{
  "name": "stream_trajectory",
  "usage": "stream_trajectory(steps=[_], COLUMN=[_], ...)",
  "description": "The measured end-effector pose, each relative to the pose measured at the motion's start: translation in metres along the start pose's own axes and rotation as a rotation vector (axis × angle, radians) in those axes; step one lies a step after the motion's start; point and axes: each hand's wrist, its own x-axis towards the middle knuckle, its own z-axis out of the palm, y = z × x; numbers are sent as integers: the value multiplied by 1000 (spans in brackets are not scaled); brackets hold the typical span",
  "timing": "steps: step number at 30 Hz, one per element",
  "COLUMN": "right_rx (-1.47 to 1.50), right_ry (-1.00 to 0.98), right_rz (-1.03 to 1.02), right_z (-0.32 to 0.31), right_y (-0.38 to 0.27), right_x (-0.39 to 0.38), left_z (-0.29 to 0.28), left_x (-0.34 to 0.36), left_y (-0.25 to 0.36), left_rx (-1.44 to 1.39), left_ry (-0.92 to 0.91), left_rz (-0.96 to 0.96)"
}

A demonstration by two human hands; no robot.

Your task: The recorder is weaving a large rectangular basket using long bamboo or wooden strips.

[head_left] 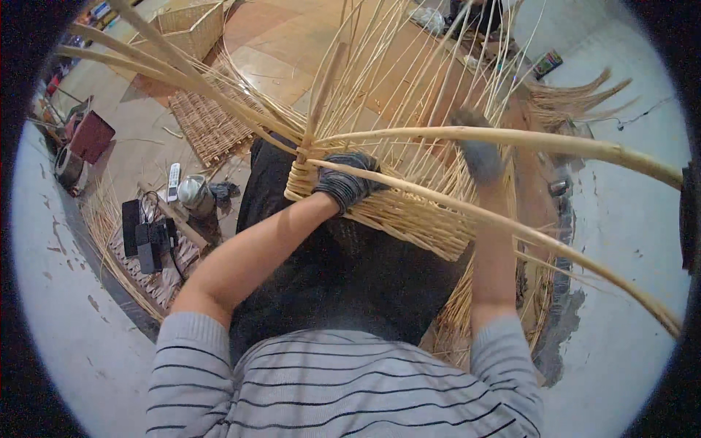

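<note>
Tan flooring [285, 36] spreads across the upper frame beyond the wicker basket [416, 219] at centre, its left end clasped by your left hand [350, 177], seemingly steadying it over your dark lap [365, 274], while your right hand [480, 151], right of centre, is too blurred to tell its grip.

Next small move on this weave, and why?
Probably bring the dark-gloved right grip to the pale wicker basket wall and bend in one long, thin, pale wooden rod: many rods fan up unwoven, and the grey-gloved left grip lies against the wall near its corner. Right grip's hold: too blurred.
</note>
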Motion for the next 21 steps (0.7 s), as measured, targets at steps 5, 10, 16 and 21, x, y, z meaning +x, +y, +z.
stream_trajectory(steps=[5, 10, 16, 21], right_rx=[-655, 1093, 798, 1126], right_ry=[292, 371, 873, 798], right_rz=[-120, 356, 6, 164], right_z=[32, 37, 19, 13], right_y=[48, 89, 50, 61], right_x=[94, -85, -136, -132], left_z=[10, -17, -37, -27], left_x=[6, -7, -5, 49], left_y=[29, -12, 68, 71], left_rx=[60, 38, 296, -210], left_ry=[85, 70, 448, 57], left_rz=[-145, -263, 75, -367])
